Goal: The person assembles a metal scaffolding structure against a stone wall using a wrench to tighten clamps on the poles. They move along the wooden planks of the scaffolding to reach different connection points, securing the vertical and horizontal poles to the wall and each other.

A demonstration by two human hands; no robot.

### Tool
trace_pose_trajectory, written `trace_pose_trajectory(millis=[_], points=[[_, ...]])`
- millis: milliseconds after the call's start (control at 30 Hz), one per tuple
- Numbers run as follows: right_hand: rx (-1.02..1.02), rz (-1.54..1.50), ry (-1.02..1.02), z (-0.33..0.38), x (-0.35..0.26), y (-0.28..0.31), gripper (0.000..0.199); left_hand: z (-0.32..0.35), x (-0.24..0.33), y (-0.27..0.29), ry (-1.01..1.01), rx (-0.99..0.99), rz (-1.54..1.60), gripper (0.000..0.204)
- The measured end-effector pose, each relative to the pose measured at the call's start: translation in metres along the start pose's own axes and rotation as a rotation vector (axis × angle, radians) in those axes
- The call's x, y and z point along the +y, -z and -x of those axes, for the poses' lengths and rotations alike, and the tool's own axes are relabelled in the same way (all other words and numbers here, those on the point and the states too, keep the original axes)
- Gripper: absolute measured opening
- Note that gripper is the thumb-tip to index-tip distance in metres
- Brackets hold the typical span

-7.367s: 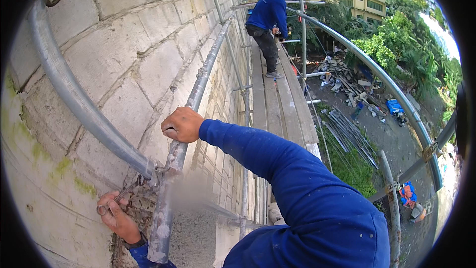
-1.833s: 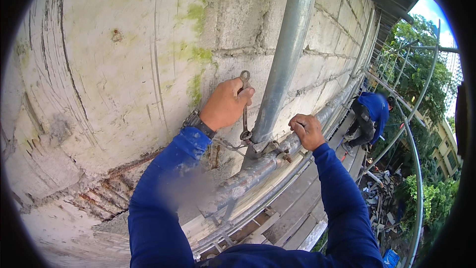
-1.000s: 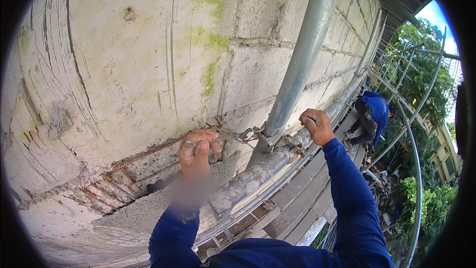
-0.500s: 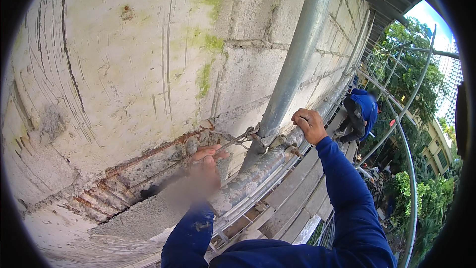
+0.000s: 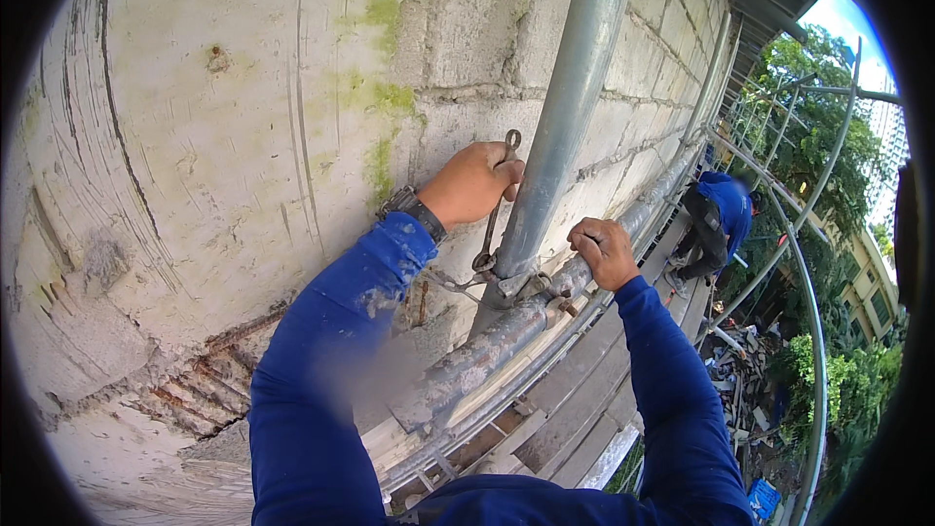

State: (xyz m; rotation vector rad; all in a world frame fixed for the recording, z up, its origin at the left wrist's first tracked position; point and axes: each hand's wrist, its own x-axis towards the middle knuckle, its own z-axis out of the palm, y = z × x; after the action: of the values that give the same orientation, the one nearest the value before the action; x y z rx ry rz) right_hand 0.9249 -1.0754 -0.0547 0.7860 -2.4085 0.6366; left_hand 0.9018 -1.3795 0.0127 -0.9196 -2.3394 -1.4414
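Observation:
My left hand [image 5: 475, 183] is closed round the shaft of a metal wrench [image 5: 492, 224], whose ring end pokes out above my fingers. The wrench's lower end sits at a scaffold clamp [image 5: 516, 284], where an upright scaffold pipe [image 5: 575, 88] crosses a horizontal pipe [image 5: 492, 341] caked with dried mortar. Just right of the clamp, my right hand [image 5: 604, 253] rests with curled fingers over the horizontal pipe. Twisted tie wire [image 5: 448, 282] runs from the clamp toward the wall. A dark band circles my left wrist.
A rough concrete and block wall [image 5: 234, 117] fills the left side, with exposed rusty rebar [image 5: 200, 394] low down. Planks [image 5: 575, 409] run below the pipes. Another person [image 5: 721, 214] in blue bends over farther along the walkway. Curved scaffold tubes [image 5: 813, 351] and trees stand at right.
My left hand has risen from low beside the wall and now grips the wrench, which stands more upright at the clamp. My right hand stays on the pipe.

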Motion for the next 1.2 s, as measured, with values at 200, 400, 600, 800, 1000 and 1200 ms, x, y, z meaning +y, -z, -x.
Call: trace_pose_trajectory(millis=[200, 400, 600, 800, 1000, 1200], points=[[0.009, -0.087, 0.003, -0.006, -0.007, -0.012, 0.022, -0.037, -0.025, -0.011, 0.117, -0.131, -0.105, 0.022], [0.004, -0.053, -0.024, 0.005, 0.000, 0.000, 0.023, 0.047, 0.021, 0.011, -0.192, 0.283, 0.002, 0.032], [-0.011, -0.053, 0.013, -0.001, -0.005, -0.009, 0.025, 0.159, -0.043, -0.013, -0.315, 0.539, 0.480, 0.023], [-0.044, -0.013, -0.015, -0.003, -0.001, -0.004, 0.022, 0.197, -0.096, -0.072, -0.402, 0.764, 0.879, 0.017], [-0.052, -0.044, -0.043, -0.002, -0.002, -0.004, 0.022, 0.223, -0.115, -0.100, -0.366, 0.695, 1.118, 0.018], [-0.051, 0.017, -0.038, -0.001, -0.008, 0.002, 0.024, 0.228, -0.135, -0.110, -0.475, 0.658, 0.858, 0.018]])
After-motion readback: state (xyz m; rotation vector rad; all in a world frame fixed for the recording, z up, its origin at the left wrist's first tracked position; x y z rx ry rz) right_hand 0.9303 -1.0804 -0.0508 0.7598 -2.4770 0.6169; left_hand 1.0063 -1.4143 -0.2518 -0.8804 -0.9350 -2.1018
